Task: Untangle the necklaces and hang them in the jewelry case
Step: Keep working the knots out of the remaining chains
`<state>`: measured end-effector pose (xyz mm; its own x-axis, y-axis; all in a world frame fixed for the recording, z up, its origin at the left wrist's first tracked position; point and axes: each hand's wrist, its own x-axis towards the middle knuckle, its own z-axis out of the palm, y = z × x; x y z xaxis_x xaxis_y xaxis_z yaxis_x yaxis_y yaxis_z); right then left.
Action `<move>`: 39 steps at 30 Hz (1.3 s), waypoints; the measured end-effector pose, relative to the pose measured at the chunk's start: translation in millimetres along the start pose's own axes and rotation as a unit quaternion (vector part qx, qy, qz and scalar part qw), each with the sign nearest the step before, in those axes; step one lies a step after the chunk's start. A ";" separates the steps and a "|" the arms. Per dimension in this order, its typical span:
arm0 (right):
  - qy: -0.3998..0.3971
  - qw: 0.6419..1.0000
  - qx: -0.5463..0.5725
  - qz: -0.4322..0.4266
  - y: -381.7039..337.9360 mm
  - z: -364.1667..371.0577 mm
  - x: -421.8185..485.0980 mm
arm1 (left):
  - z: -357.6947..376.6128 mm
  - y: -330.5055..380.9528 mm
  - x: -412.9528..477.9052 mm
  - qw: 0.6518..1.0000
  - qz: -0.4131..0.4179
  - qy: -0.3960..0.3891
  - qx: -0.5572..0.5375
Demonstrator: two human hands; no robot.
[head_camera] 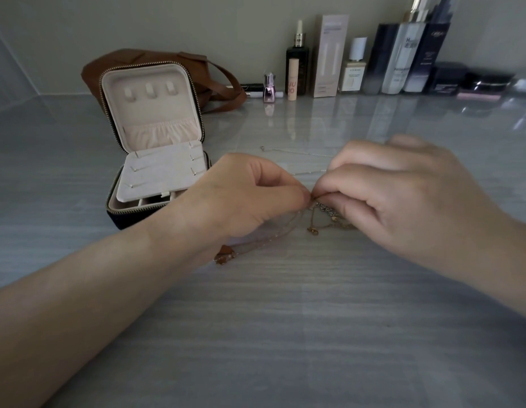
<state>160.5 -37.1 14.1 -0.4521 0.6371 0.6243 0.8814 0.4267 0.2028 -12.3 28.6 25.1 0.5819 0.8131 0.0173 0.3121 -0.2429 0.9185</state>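
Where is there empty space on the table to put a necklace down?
Bare table lies nearest you, this side of the left hand and right hand, and left of the jewelry case. More sits between the silver chain and the bottles. Crowded: by those bottles, and at the tangled necklaces both hands pinch.

Head view, wide-angle, looking forward-down, close over tabletop [285, 334].
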 end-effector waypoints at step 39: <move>0.026 1.000 -0.016 0.003 0.8 2.7 0.4 | -2.4 -1.4 2.5 1.000 -0.031 -0.004 -0.004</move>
<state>160.7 -34.7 12.5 -0.4397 0.6056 0.6632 0.8883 0.4023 0.2216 -13.1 32.2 24.8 0.5685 0.8216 -0.0425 0.3421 -0.1890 0.9205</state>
